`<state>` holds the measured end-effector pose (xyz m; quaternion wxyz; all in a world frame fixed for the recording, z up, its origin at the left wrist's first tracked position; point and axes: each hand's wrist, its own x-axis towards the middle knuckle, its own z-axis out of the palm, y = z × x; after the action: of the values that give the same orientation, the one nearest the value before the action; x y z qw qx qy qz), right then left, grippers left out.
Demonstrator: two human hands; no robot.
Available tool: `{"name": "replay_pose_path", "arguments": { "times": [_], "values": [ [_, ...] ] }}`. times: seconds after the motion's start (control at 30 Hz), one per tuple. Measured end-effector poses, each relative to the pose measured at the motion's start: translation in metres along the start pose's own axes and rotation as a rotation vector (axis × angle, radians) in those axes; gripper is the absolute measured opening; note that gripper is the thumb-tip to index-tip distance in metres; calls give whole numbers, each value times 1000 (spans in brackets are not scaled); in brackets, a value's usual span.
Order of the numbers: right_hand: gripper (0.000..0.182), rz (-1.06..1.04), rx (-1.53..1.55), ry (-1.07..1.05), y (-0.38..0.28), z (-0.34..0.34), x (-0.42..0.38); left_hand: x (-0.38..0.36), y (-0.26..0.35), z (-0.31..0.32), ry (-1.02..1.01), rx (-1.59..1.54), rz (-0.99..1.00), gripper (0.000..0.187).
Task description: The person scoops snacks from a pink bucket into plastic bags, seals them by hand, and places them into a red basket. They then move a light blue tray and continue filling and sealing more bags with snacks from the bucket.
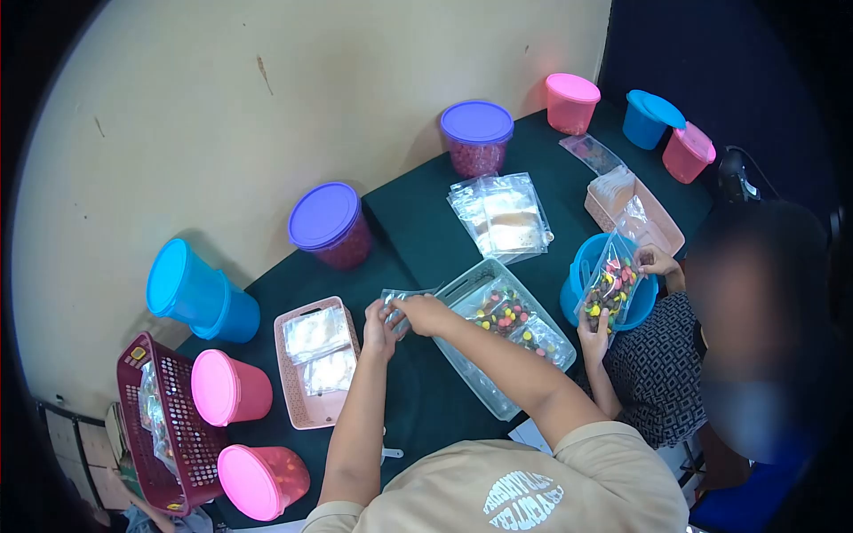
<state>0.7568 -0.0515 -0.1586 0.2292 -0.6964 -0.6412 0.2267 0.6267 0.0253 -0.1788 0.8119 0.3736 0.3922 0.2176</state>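
Observation:
My left hand [380, 330] and my right hand [421, 314] are close together over the dark table, between the pink basket and the clear tray. Both are closed on a clear plastic bag [412, 294], which shows only partly past the fingers. My right forearm crosses the clear plastic tray [503, 410]. In that tray lie bags of colourful candies [503, 313], yellow, pink and dark brown. To the left, the pink basket [303, 417] holds flat plastic bags [317, 334].
At the right, a co-worker's hands hold a candy-filled bag [613, 286] over a blue bucket [569, 302]. A stack of bags [503, 215] lies mid-table. Purple-lidded tubs [324, 218], pink-lidded tubs [233, 387], blue containers [182, 280] and a maroon basket [182, 417] stand around.

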Motion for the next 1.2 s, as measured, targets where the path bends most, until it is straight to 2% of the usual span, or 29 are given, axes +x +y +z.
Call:
{"name": "replay_pose_path", "arguments": {
  "times": [0.03, 0.07, 0.1, 0.17, 0.2, 0.23, 0.3, 0.33, 0.37, 0.43, 0.47, 0.5, 0.57, 0.6, 0.63, 0.7, 0.73, 0.77, 0.83, 0.87, 0.9, 0.97, 1.03, 1.1, 1.13, 1.17, 1.2],
  "values": [
    [34, -60, -198, 46, 0, 5, -2, -9, -1, 0, 123, 80, 13, 53],
    [26, -68, -235, 146, 0, 12, -3, -17, -1, -3, 167, 221, -1, 55],
    [26, -69, -236, 146, -1, 7, -6, -23, -4, -6, 167, 219, 0, 55],
    [20, -93, -31, 258, -3, -2, -12, -37, -13, -13, 300, 157, -16, 56],
    [20, -100, -33, 256, -10, -6, -15, -49, -13, -12, 292, 98, -51, 75],
    [18, -93, 52, 309, -20, -11, -20, -62, -9, -11, 295, 94, -49, 75],
    [16, -89, 137, 354, -44, -16, -35, -84, -4, -12, 116, -355, -193, 96],
    [14, -118, 173, 244, -59, -16, -44, -84, -10, -29, -120, -427, -149, 104],
    [13, -144, 208, 136, -72, -15, -53, -83, -17, -43, -122, -431, -143, 104],
    [13, -296, 258, -21, -94, -9, -72, -95, -16, -48, -67, -498, -23, 89],
    [15, -305, 330, -142, -107, -14, -84, -123, 3, -22, -33, -336, 23, 65],
    [17, -313, 400, -264, -119, -19, -96, -133, 6, -21, -33, -342, 26, 65],
    [18, -375, 418, -302, -133, -21, -112, -150, 10, -25, 89, -109, 141, 41],
    [24, -343, 395, -276, -140, -30, -118, -166, 19, -17, 115, -150, 196, 29],
    [24, -345, 390, -276, -144, -35, -123, -179, 25, -19, 113, -154, 199, 29],
    [32, -486, 358, 418, -146, -43, -134, -203, 36, -28, 26, 368, 340, 25],
    [38, -507, 334, 538, -146, -45, -135, -214, 40, -31, 7, 519, 388, 19],
    [38, -518, 326, 535, -148, -49, -138, -228, 48, -33, 10, 512, 400, 19],
    [37, -436, 200, 508, -163, -59, -145, -262, 64, -40, -134, 1030, 340, 18],
    [30, -411, 248, 372, -169, -56, -149, -276, 69, -44, -127, 1028, 349, 18],
    [30, -420, 245, 372, -174, -50, -152, -290, 73, -48, -119, 1062, 323, 18],
    [21, -330, 253, -187, -187, -29, -159, -317, 74, -62, -102, 1128, 260, 19],
    [13, -321, 335, -228, -210, -4, -168, -340, 76, -80, -78, 1151, 278, 22],
    [13, -254, 361, -311, -237, 18, -173, -364, 77, -100, 23, 1378, 498, 29],
    [13, -255, 354, -317, -252, 26, -174, -373, 76, -118, 28, 1343, 444, 44],
    [14, -236, 397, -306, -268, 34, -175, -384, 72, -130, 34, 1333, 447, 44],
    [15, -220, 441, -295, -282, 41, -176, -395, 69, -141, 193, 1381, 667, 56]
  ]
}}
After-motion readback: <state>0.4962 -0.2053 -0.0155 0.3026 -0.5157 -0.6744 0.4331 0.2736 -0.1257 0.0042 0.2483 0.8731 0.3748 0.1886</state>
